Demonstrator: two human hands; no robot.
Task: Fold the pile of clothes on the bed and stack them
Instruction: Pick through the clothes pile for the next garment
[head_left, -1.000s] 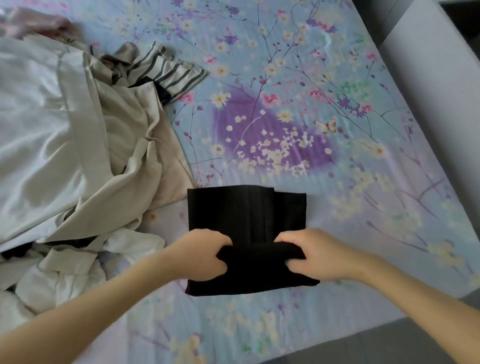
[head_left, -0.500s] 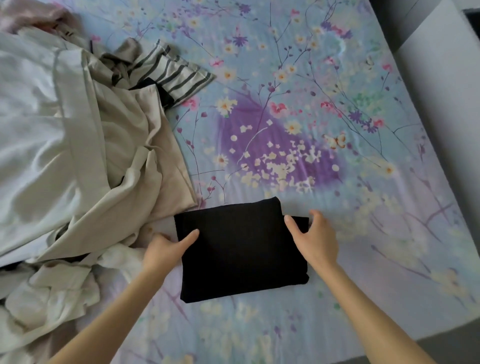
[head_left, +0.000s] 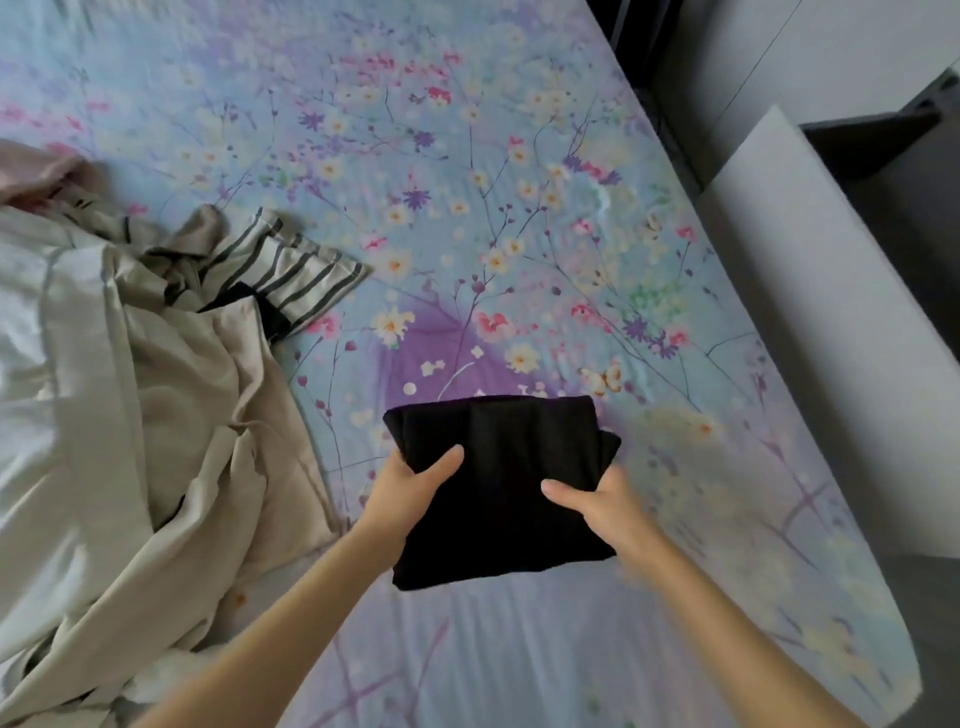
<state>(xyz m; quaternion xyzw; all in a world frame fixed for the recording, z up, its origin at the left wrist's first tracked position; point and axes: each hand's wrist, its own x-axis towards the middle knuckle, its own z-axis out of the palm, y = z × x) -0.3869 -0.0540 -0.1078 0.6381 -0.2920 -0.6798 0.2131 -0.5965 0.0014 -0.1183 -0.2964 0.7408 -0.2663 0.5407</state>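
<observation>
Now lifted off flowered blue bed (head_left: 519, 208): folded black fabric square (head_left: 498, 483), clamped between left grip (head_left: 410, 493) and right grip (head_left: 597, 504); crumpled beige clothes pile (head_left: 130, 389) leftward.

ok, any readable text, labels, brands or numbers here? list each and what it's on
None readable. The folded black cloth in the left hand and right hand shows no tag or print; the blue floral bedsheet has only flowers and butterflies; the beige striped garment bears no lettering.
</observation>
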